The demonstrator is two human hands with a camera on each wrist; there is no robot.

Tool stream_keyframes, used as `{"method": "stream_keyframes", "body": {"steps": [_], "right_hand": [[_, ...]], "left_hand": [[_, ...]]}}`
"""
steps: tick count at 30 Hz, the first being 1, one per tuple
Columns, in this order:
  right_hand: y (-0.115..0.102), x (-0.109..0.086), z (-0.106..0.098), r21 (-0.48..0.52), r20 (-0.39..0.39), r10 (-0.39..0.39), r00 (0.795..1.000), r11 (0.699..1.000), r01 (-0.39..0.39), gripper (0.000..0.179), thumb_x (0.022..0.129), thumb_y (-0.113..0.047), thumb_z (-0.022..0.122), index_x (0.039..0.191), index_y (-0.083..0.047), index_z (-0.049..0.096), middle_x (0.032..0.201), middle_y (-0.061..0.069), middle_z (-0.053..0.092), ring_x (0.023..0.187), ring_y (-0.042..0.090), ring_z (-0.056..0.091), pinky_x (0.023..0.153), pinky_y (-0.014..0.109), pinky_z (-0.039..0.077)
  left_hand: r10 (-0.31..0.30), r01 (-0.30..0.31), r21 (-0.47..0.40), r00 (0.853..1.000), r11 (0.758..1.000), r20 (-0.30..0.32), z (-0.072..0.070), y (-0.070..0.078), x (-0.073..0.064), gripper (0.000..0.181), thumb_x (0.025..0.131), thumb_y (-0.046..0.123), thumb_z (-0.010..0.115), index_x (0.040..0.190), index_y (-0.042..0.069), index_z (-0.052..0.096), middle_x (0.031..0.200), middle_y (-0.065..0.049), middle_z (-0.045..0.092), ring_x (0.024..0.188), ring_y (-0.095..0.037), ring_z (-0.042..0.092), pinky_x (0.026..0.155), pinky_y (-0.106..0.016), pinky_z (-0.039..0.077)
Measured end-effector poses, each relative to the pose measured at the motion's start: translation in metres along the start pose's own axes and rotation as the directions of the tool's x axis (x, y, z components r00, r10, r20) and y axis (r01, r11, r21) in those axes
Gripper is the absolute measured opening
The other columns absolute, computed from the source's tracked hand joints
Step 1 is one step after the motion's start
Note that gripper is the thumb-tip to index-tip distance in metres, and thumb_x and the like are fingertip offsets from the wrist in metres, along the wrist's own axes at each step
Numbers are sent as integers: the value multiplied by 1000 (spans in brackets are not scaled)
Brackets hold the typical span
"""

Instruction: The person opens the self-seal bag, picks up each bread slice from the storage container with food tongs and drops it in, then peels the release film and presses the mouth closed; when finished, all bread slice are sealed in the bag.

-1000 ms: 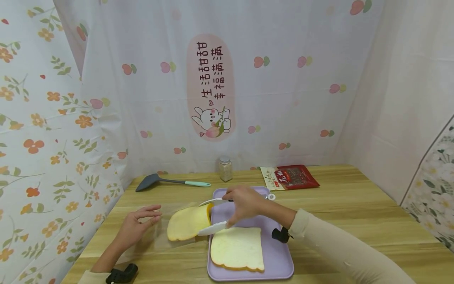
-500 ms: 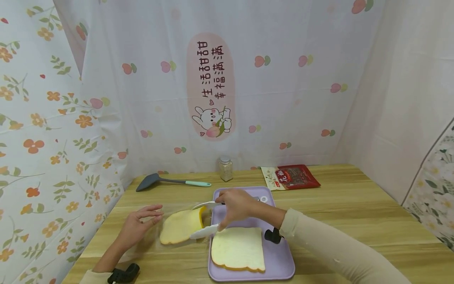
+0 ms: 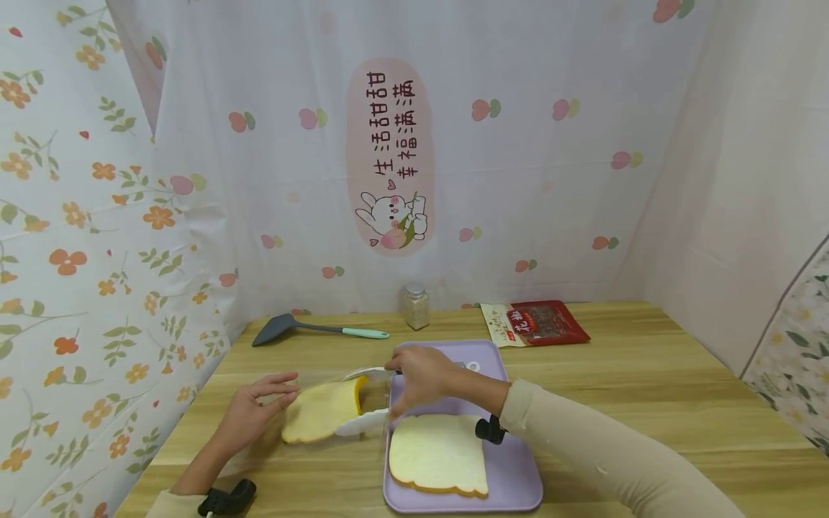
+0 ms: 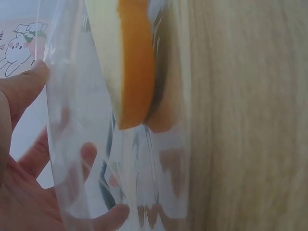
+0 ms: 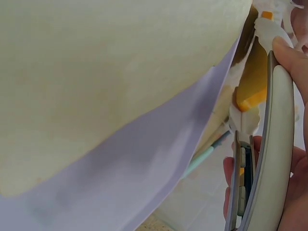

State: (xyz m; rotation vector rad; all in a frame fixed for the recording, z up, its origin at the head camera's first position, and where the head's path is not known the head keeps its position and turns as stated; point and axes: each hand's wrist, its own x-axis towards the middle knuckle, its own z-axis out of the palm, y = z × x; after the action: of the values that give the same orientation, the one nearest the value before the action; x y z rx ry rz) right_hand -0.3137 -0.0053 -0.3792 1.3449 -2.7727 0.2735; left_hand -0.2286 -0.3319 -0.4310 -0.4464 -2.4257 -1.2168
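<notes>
My right hand (image 3: 424, 375) grips a pair of tongs (image 5: 278, 144) with white tips. Both tips (image 3: 358, 424) lie along the sides of a bread slice (image 3: 324, 409) with an orange-brown crust, tilted left of the tray. Around that slice is a clear plastic bag (image 4: 67, 159), its edges hard to make out from above. Beside the bag's left end, my left hand (image 3: 255, 410) has its fingers spread and touching the film; in the left wrist view, fingertips (image 4: 88, 153) show through the plastic. Another bread slice (image 3: 437, 453) lies flat on the purple tray (image 3: 512, 482).
Behind the tray stands a glass jar (image 3: 417, 308) with a metal lid. A spatula (image 3: 311, 328) with a mint handle lies at the back left. The red-and-cream spice packet (image 3: 536, 323) rests at the back right, before the hanging cloth (image 3: 518, 187).
The right hand has moved left with the tongs, and the bread slice between their tips has slid left, closer to the left hand. The left hand has barely moved.
</notes>
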Motion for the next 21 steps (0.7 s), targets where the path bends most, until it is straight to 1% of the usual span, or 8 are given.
{"method": "stream_keyframes", "body": {"steps": [6,10,14,18,21], "right_hand": [[-5,5,2,-8,6,12,1000,1000,-12,85,62,-65,85,129,-14,68,120,-1,63,104,15,60,75,28,51],[-7,8,3,-14,7,14,1000,1000,-14,86,62,-66,84,130,-15,67,124,-1,63,108,17,60,76,28,51],[-9,9,4,-16,8,17,1000,1000,-17,88,62,-67,83,131,-15,67,126,0,62,111,19,59,76,30,52],[-10,10,7,-15,16,24,1000,1000,-24,90,62,-68,83,131,-14,66,124,0,62,108,18,59,73,28,50],[-11,9,9,-13,21,28,999,1000,-28,92,61,-68,84,132,-14,65,122,-1,62,105,17,58,72,26,49]], "left_hand": [[-27,27,-1,1000,1000,-6,-1,2,0,12,90,7,72,99,3,78,125,-20,65,111,-3,59,68,-23,55],[-47,47,8,999,999,-5,-1,4,0,12,91,9,72,100,6,79,125,-18,66,112,-7,60,70,-23,54],[-56,56,8,998,998,-2,-2,5,1,12,91,11,72,100,8,79,125,-17,66,113,-6,59,70,-23,54],[-54,54,7,999,999,-3,-2,5,1,11,91,10,73,99,7,79,125,-17,66,112,-6,59,71,-23,54],[-54,54,17,999,998,-3,-2,4,1,11,90,10,73,99,7,79,125,-16,66,114,-9,59,73,-23,54]]}}
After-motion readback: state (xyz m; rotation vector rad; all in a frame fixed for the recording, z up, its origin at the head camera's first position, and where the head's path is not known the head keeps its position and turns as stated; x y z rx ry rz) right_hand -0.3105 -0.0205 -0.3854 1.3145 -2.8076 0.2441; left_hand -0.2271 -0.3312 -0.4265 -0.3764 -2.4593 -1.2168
